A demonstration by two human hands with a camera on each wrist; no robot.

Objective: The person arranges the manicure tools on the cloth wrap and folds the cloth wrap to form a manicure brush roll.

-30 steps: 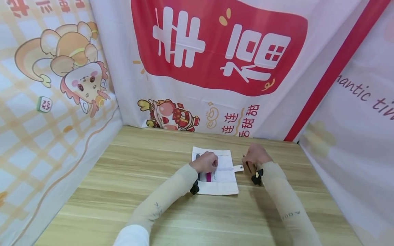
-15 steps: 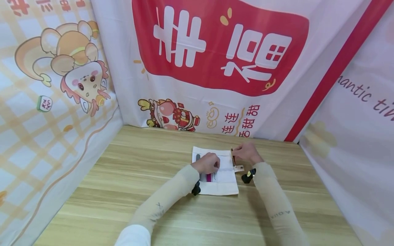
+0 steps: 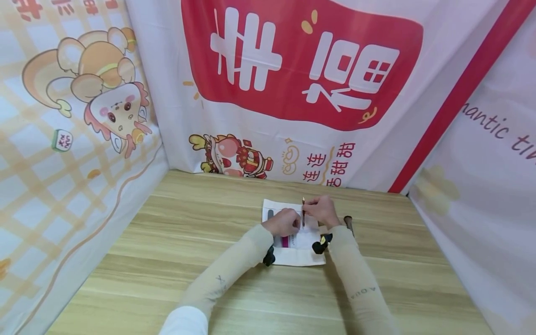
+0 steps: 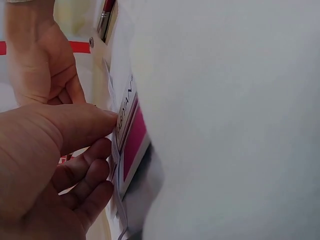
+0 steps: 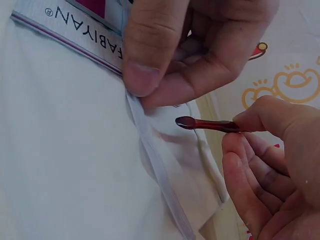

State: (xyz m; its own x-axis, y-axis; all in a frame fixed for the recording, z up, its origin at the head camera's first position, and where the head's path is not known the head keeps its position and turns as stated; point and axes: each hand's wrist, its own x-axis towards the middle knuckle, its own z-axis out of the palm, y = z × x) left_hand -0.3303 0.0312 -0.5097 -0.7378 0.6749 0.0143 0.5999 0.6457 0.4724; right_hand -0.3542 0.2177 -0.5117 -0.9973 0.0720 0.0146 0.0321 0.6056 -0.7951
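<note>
A slim, glossy dark-red stick (image 5: 212, 125), likely light, best held mid-shaft, is pinched by the right hand (image 3: 322, 209); a flat white fabric pouch (image 5: 85, 150), by the left hand (image 3: 283, 222).

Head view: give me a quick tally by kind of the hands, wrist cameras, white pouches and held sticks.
Hands: 2 (left hand, right hand)
Wrist cameras: 2 (left camera, right camera)
White pouch: 1
Held stick: 1, in the right hand
Total: 6
</note>
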